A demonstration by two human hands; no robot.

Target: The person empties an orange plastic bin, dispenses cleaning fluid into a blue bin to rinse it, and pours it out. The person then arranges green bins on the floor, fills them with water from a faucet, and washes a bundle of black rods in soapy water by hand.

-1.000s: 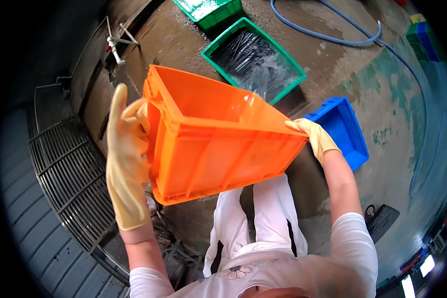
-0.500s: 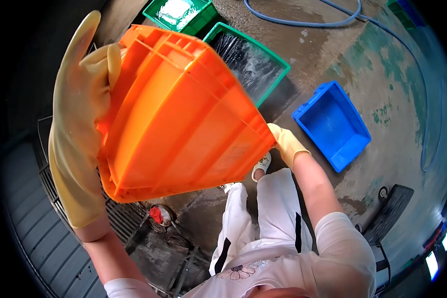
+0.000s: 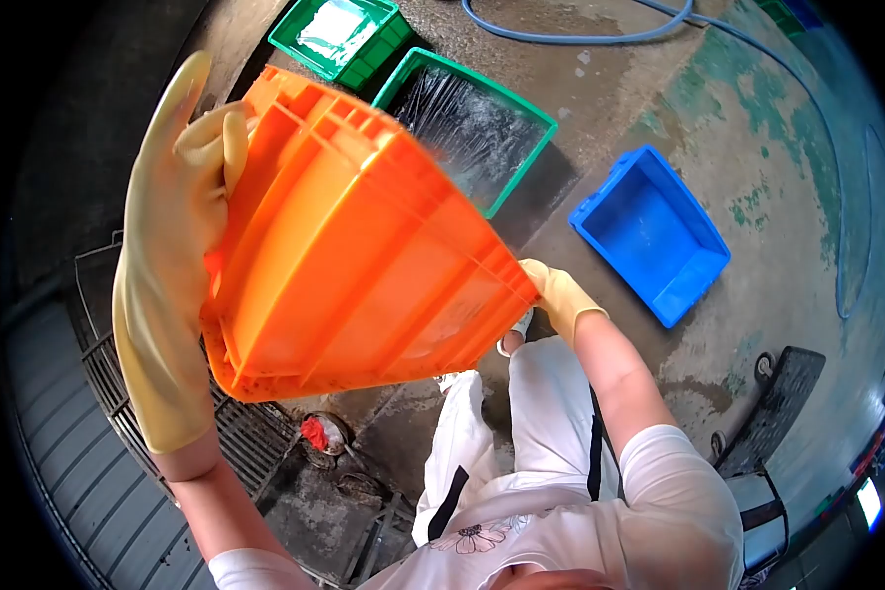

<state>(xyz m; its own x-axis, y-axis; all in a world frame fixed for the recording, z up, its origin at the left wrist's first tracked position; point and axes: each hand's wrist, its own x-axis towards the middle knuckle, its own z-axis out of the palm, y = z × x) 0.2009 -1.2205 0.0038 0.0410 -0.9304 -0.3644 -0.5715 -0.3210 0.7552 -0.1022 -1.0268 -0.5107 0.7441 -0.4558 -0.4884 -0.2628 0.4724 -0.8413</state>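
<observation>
An orange plastic crate (image 3: 383,265) is held up in front of me, tilted, with its ribbed outer side showing. My left hand (image 3: 191,197), in a long cream rubber glove, grips its left edge. One finger of that hand points up past the rim while the others curl at the crate. At the lower right corner my right hand (image 3: 558,297), gloved alike, is closed on the crate's edge; its fingertips are partly hidden behind it.
Beyond the crate stand a green crate (image 3: 547,146) with dark plastic-like content and a second green crate (image 3: 373,57). An empty blue crate (image 3: 659,241) sits right. A blue hose (image 3: 580,39) crosses the wet floor. Metal grating (image 3: 250,433) lies lower left.
The crate and my left hand sit slightly lower and farther right in view. The floor objects have shifted a little up and left. Both hands keep their hold.
</observation>
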